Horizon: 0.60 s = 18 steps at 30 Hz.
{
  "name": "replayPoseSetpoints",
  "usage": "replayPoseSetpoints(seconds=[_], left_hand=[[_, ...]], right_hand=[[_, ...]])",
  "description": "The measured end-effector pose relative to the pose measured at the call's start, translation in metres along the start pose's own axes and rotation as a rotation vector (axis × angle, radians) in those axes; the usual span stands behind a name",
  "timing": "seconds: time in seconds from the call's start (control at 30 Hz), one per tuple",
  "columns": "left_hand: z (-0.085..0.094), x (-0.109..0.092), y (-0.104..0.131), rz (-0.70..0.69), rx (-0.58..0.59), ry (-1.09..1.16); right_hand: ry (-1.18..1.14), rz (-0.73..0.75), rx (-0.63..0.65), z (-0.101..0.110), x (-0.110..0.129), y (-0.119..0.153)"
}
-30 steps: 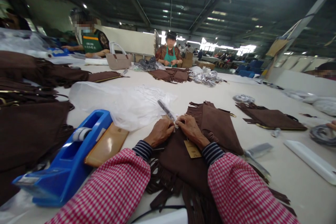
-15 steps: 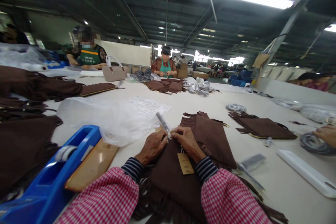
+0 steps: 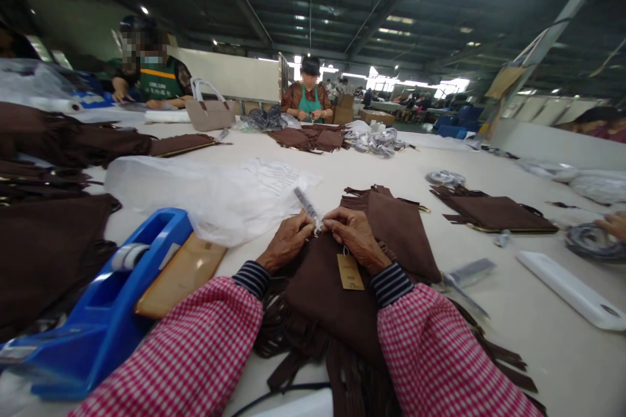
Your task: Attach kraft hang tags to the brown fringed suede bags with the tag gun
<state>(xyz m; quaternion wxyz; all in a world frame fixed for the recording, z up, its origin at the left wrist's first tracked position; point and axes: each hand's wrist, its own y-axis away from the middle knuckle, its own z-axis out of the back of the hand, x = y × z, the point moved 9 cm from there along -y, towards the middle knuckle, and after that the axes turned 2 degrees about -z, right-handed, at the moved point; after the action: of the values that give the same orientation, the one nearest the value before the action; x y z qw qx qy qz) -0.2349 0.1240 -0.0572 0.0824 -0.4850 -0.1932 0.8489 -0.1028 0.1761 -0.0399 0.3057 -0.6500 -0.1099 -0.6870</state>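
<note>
A dark brown fringed bag (image 3: 332, 303) lies on the table before me, its fringe spread toward my body. A tan price tag (image 3: 350, 272) hangs on a white loop over its front. At the bag's far edge my left hand (image 3: 287, 241) and my right hand (image 3: 356, 236) nearly meet, both with fingers pinched. Between the fingertips is the lower end of a narrow grey strip wrapped in clear plastic (image 3: 306, 202), which points up and away to the left. The fingers partly hide what the strip joins.
A blue tape dispenser (image 3: 110, 313) and an amber phone case (image 3: 183, 273) are at left. Beyond lies a white plastic sheet (image 3: 210, 192). More brown bags (image 3: 401, 234) lie around. At right are a white plastic piece (image 3: 572, 290) and a co-worker's hand (image 3: 613, 227).
My view has tipped downward, so the table sits higher in the picture. Both hands still pinch at the same spot on the bag's edge, their fingers slightly shifted.
</note>
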Motion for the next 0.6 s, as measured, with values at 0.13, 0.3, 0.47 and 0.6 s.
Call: replayPoseSetpoints(seconds=[0.13, 0.3, 0.47, 0.6], left_hand=[[0.0, 0.001, -0.002, 0.035, 0.022, 0.084], [0.003, -0.004, -0.002, 0.038, 0.03, 0.011], [0.002, -0.002, -0.002, 0.042, 0.013, 0.003], [0.0, 0.001, -0.003, 0.048, 0.017, 0.019]], right_hand=[[0.219, 0.112, -0.026, 0.001, 0.018, 0.003], [0.554, 0.3, -0.036, -0.008, 0.044, 0.008], [0.75, 0.261, 0.026, -0.02, 0.038, 0.01], [0.863, 0.218, 0.044, -0.023, 0.033, 0.011]])
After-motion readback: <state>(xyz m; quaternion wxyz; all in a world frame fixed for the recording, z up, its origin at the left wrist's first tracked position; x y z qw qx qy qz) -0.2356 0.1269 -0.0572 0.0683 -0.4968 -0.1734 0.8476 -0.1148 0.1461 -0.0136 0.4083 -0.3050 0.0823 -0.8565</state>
